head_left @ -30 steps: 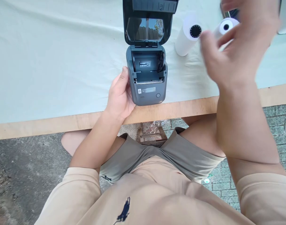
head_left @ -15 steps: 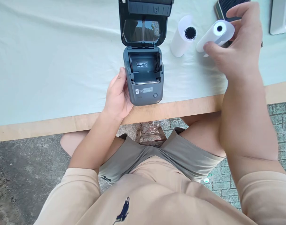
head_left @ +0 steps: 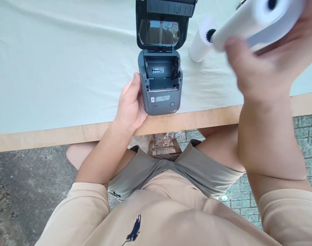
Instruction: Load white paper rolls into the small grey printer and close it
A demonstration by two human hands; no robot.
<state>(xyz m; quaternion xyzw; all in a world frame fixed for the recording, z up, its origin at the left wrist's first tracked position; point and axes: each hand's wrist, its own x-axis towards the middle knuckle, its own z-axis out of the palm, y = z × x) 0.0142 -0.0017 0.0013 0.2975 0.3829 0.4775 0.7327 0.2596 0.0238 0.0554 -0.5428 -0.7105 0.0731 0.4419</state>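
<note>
My left hand (head_left: 131, 104) is closed around the left side of a dark grey label printer (head_left: 161, 102) near the table's front edge. The printer's lid (head_left: 162, 27) stands flipped up, and its paper bay (head_left: 158, 63) shows no roll inside. In my right hand (head_left: 268, 68) is a white paper roll (head_left: 244, 25), raised close to the camera and blurred, its dark core hole facing up and right. A second white paper roll (head_left: 199, 46) with a black toothed core end stands on the cloth, partly behind the held roll.
Pale green cloth (head_left: 56, 68) covers the table, with a bare wooden front edge (head_left: 209, 116). Below lie my legs and a small wooden stool (head_left: 166, 150). A dark object at the top right is mostly hidden by the raised roll.
My right hand has lifted the paper roll off the table, up toward the camera. The printer, still in my left hand, sits slightly farther right in view.
</note>
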